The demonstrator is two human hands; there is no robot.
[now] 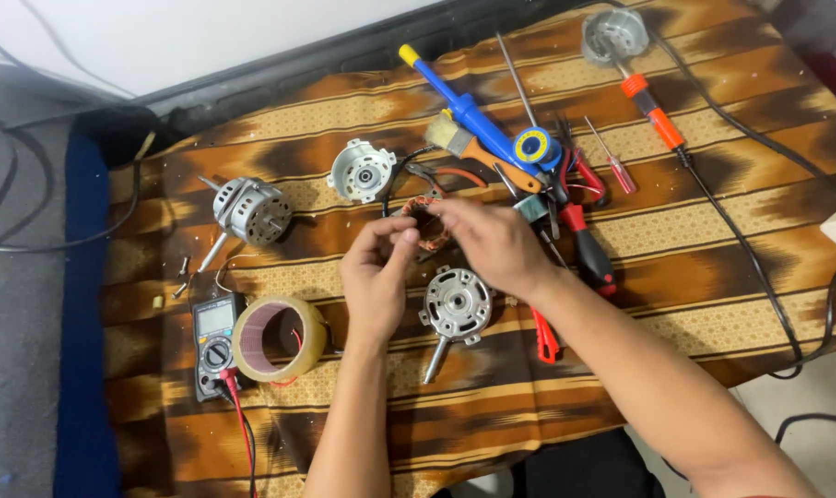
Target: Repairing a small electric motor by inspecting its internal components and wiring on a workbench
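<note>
You have a small motor stator with copper windings [424, 224] lifted just above the middle of the patterned brown cloth [713, 267], held between both hands. Your left hand [376, 277] pinches its near left side, thumb and fingers closed on it. Your right hand [492, 244] curls over its right side and top, fingers closed around it and hiding much of it.

Just below your hands a silver motor end cover with a shaft [455, 309] lies on the cloth. A second round end cover [362, 171] sits just beyond your left hand. Toward the left edge lies a whole small motor [249, 212], and nearer you a roll of brown tape [278, 337] touches a multimeter [215, 343]. Right of your hands lie a paintbrush [469, 146], a blue solder sucker [473, 115] and red-handled pliers [588, 249].
</note>
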